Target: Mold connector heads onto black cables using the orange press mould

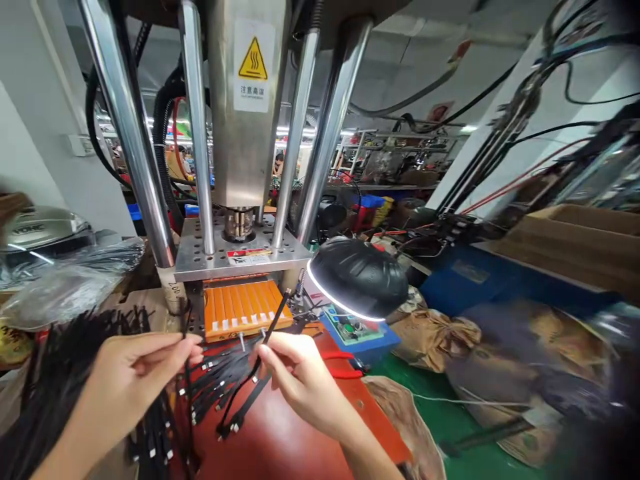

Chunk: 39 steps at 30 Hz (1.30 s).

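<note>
My left hand (131, 381) is closed in a pinch on a thin black cable (188, 407) that hangs down below the fingers. My right hand (299, 373) pinches another black cable (279, 312), its upper end slanting up to the right. Both hands are in front of an orange slotted fixture block (245, 305) with a row of white pieces along its front edge. Below and between the hands, several black cables with metal plugs (215, 383) lie fanned out on the red-brown work surface (270, 433).
A metal press (243, 260) with upright rods stands over the orange block. A black lamp (357, 277) shines to its right, above a blue box (350, 327). Red-handled pliers (345, 365) lie right of my right hand. A large cable bundle (65, 367) is at left.
</note>
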Motion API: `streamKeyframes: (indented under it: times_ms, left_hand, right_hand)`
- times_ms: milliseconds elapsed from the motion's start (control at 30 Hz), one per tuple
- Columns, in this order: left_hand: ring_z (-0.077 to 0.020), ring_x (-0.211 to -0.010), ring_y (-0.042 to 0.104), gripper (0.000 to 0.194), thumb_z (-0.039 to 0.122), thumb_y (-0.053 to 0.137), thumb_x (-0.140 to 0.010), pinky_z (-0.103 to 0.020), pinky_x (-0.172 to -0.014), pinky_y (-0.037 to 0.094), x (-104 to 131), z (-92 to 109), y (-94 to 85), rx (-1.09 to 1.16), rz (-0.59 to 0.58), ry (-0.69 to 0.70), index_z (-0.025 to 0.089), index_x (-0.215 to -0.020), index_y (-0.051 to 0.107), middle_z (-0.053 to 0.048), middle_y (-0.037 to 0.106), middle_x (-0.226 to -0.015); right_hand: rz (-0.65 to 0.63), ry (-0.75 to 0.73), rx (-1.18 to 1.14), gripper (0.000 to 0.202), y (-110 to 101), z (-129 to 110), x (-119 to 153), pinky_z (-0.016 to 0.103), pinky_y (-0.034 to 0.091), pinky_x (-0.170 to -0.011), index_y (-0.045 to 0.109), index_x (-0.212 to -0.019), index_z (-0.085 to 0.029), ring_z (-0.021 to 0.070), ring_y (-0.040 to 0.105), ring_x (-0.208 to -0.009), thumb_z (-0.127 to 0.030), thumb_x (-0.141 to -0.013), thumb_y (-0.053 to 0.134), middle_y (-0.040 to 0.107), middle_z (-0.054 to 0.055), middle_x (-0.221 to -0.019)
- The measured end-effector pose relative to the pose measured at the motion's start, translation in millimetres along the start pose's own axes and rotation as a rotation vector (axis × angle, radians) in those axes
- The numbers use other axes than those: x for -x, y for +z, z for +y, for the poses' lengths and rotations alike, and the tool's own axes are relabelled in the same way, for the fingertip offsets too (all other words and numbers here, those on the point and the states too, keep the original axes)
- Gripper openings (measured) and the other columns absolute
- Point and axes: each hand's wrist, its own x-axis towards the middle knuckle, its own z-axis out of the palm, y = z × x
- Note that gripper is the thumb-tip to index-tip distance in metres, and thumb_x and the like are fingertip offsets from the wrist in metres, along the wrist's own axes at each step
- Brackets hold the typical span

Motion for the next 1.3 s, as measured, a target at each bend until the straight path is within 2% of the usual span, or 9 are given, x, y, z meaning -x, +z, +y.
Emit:
streamKeyframes:
  times_ms: [167, 333, 533, 767, 900, 967, 1067, 1167, 1300]
  left_hand:
    - [-0.0172, -0.062, 0.067, 0.029, 0.044, 0.059, -0.084, -0.021, -0.052, 0.05, -7, 42, 22.8, -0.069, -0.12, 0.249, 0.023, -0.074, 0.076, -0.003, 0.074, -0.073]
    - [-0.0139, -0.054, 0.058, 0.034, 0.043, 0.056, -0.088, -0.021, -0.047, 0.04, -9, 44, 25.6, -0.165, -0.115, 0.336, 0.021, -0.068, 0.073, 0.0, 0.067, -0.06]
    - [-0.0168, -0.067, 0.07, 0.017, 0.037, 0.067, -0.081, -0.021, -0.06, 0.054, -12, 38, 31.0, 0.035, -0.122, 0.281, 0.023, -0.082, 0.076, -0.001, 0.075, -0.077]
    - [-0.017, -0.055, 0.068, 0.018, 0.033, 0.077, -0.069, -0.02, -0.05, 0.056, -21, 39, 44.8, 0.29, 0.049, 0.218, 0.016, -0.067, 0.072, -0.002, 0.072, -0.063]
    - [-0.0174, -0.066, 0.07, 0.019, 0.034, 0.076, -0.07, -0.022, -0.062, 0.058, -42, 38, 46.2, 0.365, 0.214, 0.241, 0.016, -0.071, 0.072, -0.003, 0.073, -0.069]
    - [-0.0177, -0.072, 0.071, 0.02, 0.036, 0.074, -0.073, -0.024, -0.069, 0.058, -57, 32, 43.2, 0.383, 0.252, 0.276, 0.016, -0.075, 0.072, -0.004, 0.074, -0.074]
    - [-0.0193, -0.077, 0.071, 0.025, 0.039, 0.07, -0.078, -0.026, -0.072, 0.059, -73, 12, 37.5, 0.175, 0.145, 0.325, 0.014, -0.083, 0.071, -0.007, 0.074, -0.08]
    - [-0.0195, -0.079, 0.071, 0.025, 0.036, 0.061, -0.086, -0.031, -0.079, 0.059, -76, -25, 35.5, -0.236, 0.057, 0.479, 0.015, -0.095, 0.071, -0.008, 0.074, -0.092]
    - [-0.0188, -0.113, 0.06, 0.03, 0.024, 0.045, -0.095, -0.034, -0.102, 0.048, -66, -76, 37.2, -0.464, -0.073, 0.746, 0.018, -0.118, 0.062, -0.009, 0.062, -0.125]
  right_hand:
    - [0.043, -0.115, 0.128, 0.039, 2, -21, -6, 0.02, 0.027, -0.049, 0.044, -0.06, -0.017, 0.0085, 0.039, -0.05, -0.028, -0.097, 0.045, 0.046, -0.004, -0.054]
    - [0.086, -0.19, 0.148, 0.032, 1, -29, -10, 0.019, 0.033, -0.053, 0.049, -0.065, -0.018, 0.0093, 0.043, -0.052, -0.023, -0.096, 0.046, 0.049, -0.003, -0.058]
    - [0.107, -0.234, 0.162, 0.029, 8, -30, -9, 0.018, 0.033, -0.053, 0.053, -0.069, -0.017, 0.0085, 0.04, -0.052, -0.022, -0.097, 0.046, 0.049, -0.003, -0.061]
    - [0.194, -0.239, 0.072, 0.026, 30, -25, -14, 0.019, 0.034, -0.053, 0.055, -0.07, -0.016, 0.0091, 0.041, -0.054, -0.023, -0.095, 0.05, 0.049, -0.002, -0.062]
    - [0.223, -0.174, 0.037, 0.032, 46, -9, -9, 0.02, 0.033, -0.049, 0.059, -0.068, -0.016, 0.0097, 0.043, -0.052, -0.03, -0.095, 0.052, 0.049, -0.001, -0.058]
    - [0.17, -0.148, 0.031, 0.035, 53, 3, -11, 0.02, 0.035, -0.051, 0.061, -0.066, -0.016, 0.0103, 0.045, -0.053, -0.034, -0.095, 0.053, 0.053, 0.0, -0.059]
    - [0.055, -0.05, 0.02, 0.04, 58, 24, -28, 0.021, 0.037, -0.051, 0.058, -0.057, -0.015, 0.0107, 0.048, -0.051, -0.035, -0.092, 0.056, 0.055, 0.0, -0.054]
    - [0.016, 0.194, -0.081, 0.034, 59, 47, -59, 0.019, 0.037, -0.043, 0.06, -0.058, -0.015, 0.011, 0.05, -0.044, -0.034, -0.087, 0.059, 0.057, 0.0, -0.049]
    - [0.018, 0.359, -0.174, 0.027, 59, 73, -104, 0.016, 0.038, -0.035, 0.064, -0.065, -0.014, 0.0101, 0.051, -0.038, -0.031, -0.085, 0.06, 0.06, 0.001, -0.051]
